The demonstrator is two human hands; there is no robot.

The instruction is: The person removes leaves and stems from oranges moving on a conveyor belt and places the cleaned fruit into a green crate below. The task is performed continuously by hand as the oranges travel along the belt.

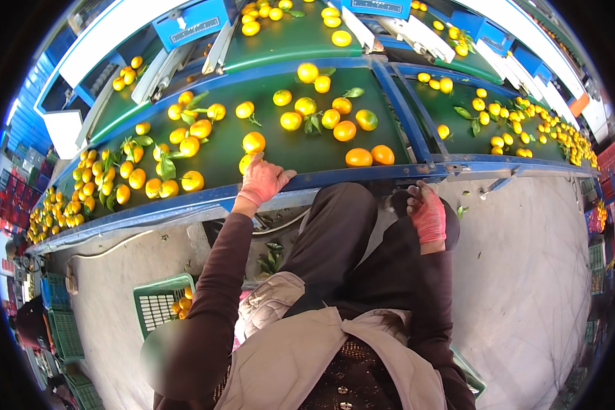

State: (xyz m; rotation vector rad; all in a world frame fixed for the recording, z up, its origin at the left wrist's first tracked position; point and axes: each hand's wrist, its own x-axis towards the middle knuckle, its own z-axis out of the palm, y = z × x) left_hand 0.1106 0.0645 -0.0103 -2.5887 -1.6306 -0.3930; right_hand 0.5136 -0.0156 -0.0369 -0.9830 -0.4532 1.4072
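Observation:
My left hand (265,180), in a pink glove with bare fingertips, reaches over the front rail of a green conveyor belt (307,156). Its thumb stands apart from the fingers. Beside the fingertips is a mandarin (245,163), partly hidden by them; whether they touch it is unclear. Another mandarin (253,142) lies just beyond. My right hand (428,212), gloved the same way, hovers near my right knee, short of the rail, with its fingers curled. What may be inside them is hidden. Two larger mandarins (370,156) rest on the belt near the rail.
Mandarins with leaves (97,177) crowd the belt's left end. A blue metal divider (405,113) separates a second belt section (453,138) on the right. Feeder belts (292,43) stand beyond. A green crate (146,312) holding mandarins sits on the floor to my left.

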